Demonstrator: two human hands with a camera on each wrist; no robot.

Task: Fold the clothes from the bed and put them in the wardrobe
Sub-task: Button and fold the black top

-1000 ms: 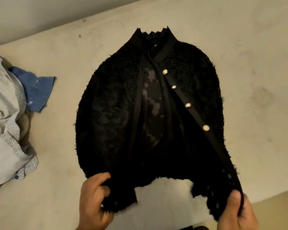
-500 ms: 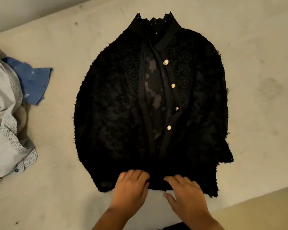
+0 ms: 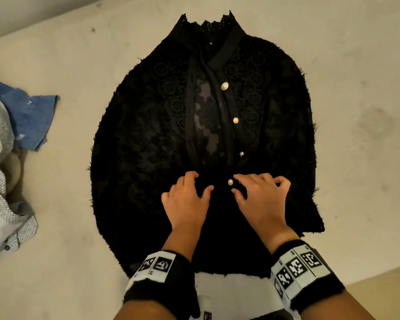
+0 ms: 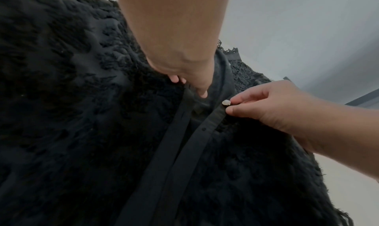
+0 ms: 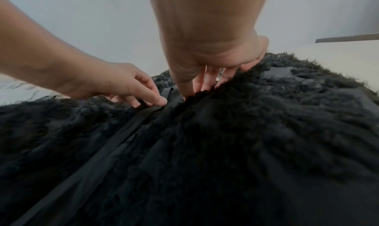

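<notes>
We had the black jacket (image 3: 148, 146) flat on the bed (image 3: 356, 112), collar away, plackets lengthwise between us. Our right hand (image 3: 263, 199) seemingly pinched the lowest button (image 3: 230, 182); our left hand (image 3: 185, 199) rested curled beside it, gripping nothing.

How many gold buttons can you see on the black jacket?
4, in a line down the black jacket's right-hand placket: near the collar, below it, lower, and between the hands. More may be hidden under the hands.
</notes>
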